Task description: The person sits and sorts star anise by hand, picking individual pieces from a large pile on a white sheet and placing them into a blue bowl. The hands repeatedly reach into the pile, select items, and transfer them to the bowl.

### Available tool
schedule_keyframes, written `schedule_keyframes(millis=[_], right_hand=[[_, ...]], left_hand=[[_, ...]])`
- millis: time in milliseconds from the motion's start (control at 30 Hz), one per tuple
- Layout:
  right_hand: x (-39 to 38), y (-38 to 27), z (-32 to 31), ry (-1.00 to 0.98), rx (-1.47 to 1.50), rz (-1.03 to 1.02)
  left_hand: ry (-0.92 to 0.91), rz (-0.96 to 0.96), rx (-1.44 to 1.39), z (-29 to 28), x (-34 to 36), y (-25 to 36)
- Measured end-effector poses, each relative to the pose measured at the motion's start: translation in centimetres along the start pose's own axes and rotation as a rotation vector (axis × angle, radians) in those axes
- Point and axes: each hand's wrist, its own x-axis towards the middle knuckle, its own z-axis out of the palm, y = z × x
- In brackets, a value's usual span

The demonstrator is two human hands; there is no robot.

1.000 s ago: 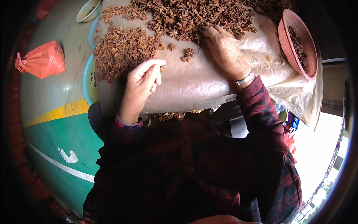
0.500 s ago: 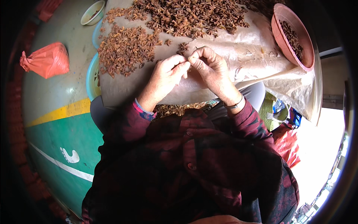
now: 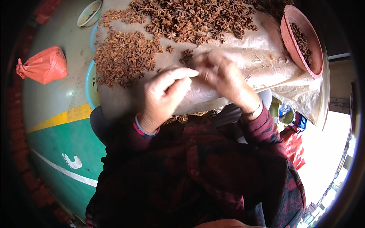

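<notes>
My left hand (image 3: 163, 95) is above the near part of the covered table, forefinger stretched out and thumb a little apart from it. Between those two fingertips I see nothing; the other fingers are mostly hidden. Close to its forefinger is my right hand (image 3: 228, 81), its fingers smeared by motion, so whether they hold anything does not show. Just beyond the hands lies a small dark clump of star anise (image 3: 186, 56), with a single star (image 3: 170, 49) to its left. A reddish-brown spread of star anise (image 3: 121, 57) covers the table's left side.
A large heap of star anise (image 3: 194, 19) fills the far side. The pink basket (image 3: 287, 28) at right holds darker pieces. A plastic sheet (image 3: 262, 45) drapes the table. Light-blue basins (image 3: 90, 83) stand at its left edge; a tied red sack (image 3: 47, 64) lies on the floor.
My hands were together at the fingertips and have come slightly apart. The left hand has moved nearer to me, while the right is moving and blurred.
</notes>
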Motion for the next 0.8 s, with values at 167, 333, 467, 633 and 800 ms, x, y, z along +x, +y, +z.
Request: schedule_keyframes(millis=[167,333,467,633,800], right_hand=[[5.1,2.7,-2.7,0.135,-0.864,-0.265],[6.1,3.3,-2.0,0.167,-0.741,-0.292],[3.5,1.4,-0.2,0.201,-0.316,-0.073],[0.4,-0.6,3.9,0.167,0.436,0.112],[-1.2,-1.9,4.0,0.227,0.062,-0.115]], left_hand=[[0.057,-0.527,-0.799,-1.8,0.9,-2.3],[0.079,-0.645,-0.926,-2.0,0.6,-3.5],[0.120,-0.588,-0.685,-1.0,0.9,-3.4],[0.036,-0.521,-0.678,0.5,0.4,-2.8],[-0.016,-0.529,-0.531,0.3,-0.7,-2.2]])
